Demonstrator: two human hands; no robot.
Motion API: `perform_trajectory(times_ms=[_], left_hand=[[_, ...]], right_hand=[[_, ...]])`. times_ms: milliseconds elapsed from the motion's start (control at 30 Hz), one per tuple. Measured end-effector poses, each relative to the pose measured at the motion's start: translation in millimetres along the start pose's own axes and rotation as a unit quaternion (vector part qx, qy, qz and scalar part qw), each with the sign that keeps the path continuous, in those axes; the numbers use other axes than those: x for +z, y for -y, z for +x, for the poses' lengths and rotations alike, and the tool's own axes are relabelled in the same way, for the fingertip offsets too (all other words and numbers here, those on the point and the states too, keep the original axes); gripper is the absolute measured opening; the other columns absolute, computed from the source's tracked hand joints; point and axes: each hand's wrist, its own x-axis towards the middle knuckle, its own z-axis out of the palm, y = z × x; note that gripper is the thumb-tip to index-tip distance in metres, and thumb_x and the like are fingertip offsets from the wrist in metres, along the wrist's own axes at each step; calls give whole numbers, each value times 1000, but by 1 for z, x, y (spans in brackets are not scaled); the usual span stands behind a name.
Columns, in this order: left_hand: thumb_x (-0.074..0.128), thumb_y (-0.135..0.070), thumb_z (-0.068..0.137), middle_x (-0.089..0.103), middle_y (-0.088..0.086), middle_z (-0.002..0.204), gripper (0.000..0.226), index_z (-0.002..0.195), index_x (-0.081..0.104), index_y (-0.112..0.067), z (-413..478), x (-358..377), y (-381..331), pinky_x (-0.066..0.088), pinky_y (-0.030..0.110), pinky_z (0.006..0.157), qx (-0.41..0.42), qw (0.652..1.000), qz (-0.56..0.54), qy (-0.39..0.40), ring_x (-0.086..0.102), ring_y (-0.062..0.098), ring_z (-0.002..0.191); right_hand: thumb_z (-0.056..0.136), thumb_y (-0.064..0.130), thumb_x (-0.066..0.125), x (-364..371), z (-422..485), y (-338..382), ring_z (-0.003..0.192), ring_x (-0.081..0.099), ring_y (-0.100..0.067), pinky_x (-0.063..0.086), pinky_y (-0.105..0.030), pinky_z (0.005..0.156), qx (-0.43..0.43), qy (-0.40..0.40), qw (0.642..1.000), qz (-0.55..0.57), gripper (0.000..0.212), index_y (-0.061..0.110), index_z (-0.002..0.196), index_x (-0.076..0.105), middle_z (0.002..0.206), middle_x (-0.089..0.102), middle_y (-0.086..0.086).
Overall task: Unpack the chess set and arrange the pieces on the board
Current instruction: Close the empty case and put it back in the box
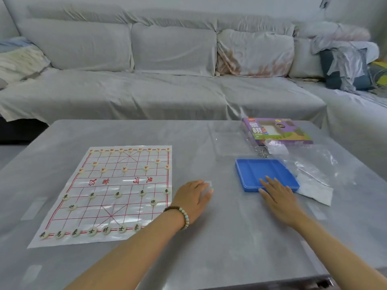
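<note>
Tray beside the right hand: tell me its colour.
The tray is plain blue all over; the head view, the only one, shows it clearly.

**Findings: chess set, condition and placement**

We find the glossy white sheet board with a red printed grid (117, 185) lying flat. Round cream pieces with red characters (124, 169) occupy its far half: nine along the far edge, two behind them, five in front. Round cream pieces with black characters (106, 229) occupy the near half: five, then two, then seven visible on the near rank, whose right end is hidden. The shallow blue plastic tray (257, 170) lies flat, well right of the board. The purple cardboard box (276, 131) lies flat just beyond the tray.
</note>
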Motion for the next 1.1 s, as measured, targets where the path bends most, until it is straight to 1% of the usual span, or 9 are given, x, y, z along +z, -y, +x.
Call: perform_trajectory(times_ms=[133, 333, 467, 600, 733, 867, 933, 1000, 1100], left_hand=[[24, -44, 99, 29, -4, 150, 51, 142, 34, -21, 13, 19, -22, 14, 25, 113, -5, 1000, -12, 6, 24, 11, 138], [24, -44, 98, 13, -6, 155, 52, 145, 25, -23, 24, 30, -44, 6, 25, 114, 17, 999, 12, -45, 13, 11, 141], [19, -42, 99, 6, -4, 157, 52, 147, 18, -22, 39, 36, -52, 6, 27, 115, 41, 997, 66, -26, 10, 13, 142], [14, -40, 100, -2, -8, 157, 50, 148, 7, -28, 57, 51, -64, 5, 34, 116, 75, 990, 111, 53, -2, 14, 144], [9, -50, 97, -4, -10, 156, 56, 149, 1, -28, 51, 66, -67, -1, 35, 116, 33, 987, 129, 91, -9, 12, 143], [-26, -70, 60, -1, -5, 157, 103, 149, -1, -25, 21, 67, -75, 2, 38, 116, 31, 978, 197, 54, -4, 20, 144], [-32, -70, 54, 10, 0, 156, 113, 149, 5, -21, 3, 66, -84, 10, 38, 115, 40, 973, 221, 51, 10, 24, 141], [-29, -75, 57, 29, 0, 147, 115, 146, 19, -21, -6, 63, -92, 21, 35, 109, 60, 973, 221, 38, 28, 22, 131], [-7, -80, 68, 30, -3, 145, 99, 145, 18, -23, 7, 54, -88, 18, 34, 110, 21, 981, 194, 7, 25, 19, 132]], right_hand=[[98, 51, 25, 6, -7, 0, 144, 11, -12, 3, -35, 116, -31, -32, 999, 3, 53, 29, 146, 27, 155, 19, 7], [68, 87, -6, 10, -41, 0, 138, 17, -3, 0, -24, 115, -137, 0, 989, 56, 98, 37, 142, 34, 148, 27, 18], [71, 85, -2, 15, -57, -7, 139, 11, 3, -1, -12, 110, -170, 0, 982, 84, 91, 39, 142, 30, 148, 22, 23], [78, 81, 12, 9, -55, -8, 137, 20, 2, 11, -19, 115, -159, -7, 979, 128, 80, 37, 137, 42, 144, 33, 22], [90, 38, 55, 4, -61, -18, 129, 37, 2, 25, -21, 110, -131, -56, 969, 200, 36, 33, 126, 54, 134, 46, 20], [82, 24, 70, -1, -65, -26, 93, 58, -9, 40, -19, 80, 33, -141, 951, 273, 24, 22, 103, 60, 107, 60, 8], [82, 30, 70, -4, -67, -24, 78, 63, -15, 47, -23, 66, 135, -74, 919, 364, 23, 16, 98, 60, 95, 65, 0], [83, 30, 69, -4, -70, -19, 73, 66, -21, 55, -30, 64, 181, 6, 869, 461, 30, 8, 101, 61, 88, 68, -9], [81, 25, 72, -4, -71, -13, 78, 70, -21, 58, -31, 70, 192, 34, 818, 541, 40, 5, 111, 55, 93, 69, -12]])
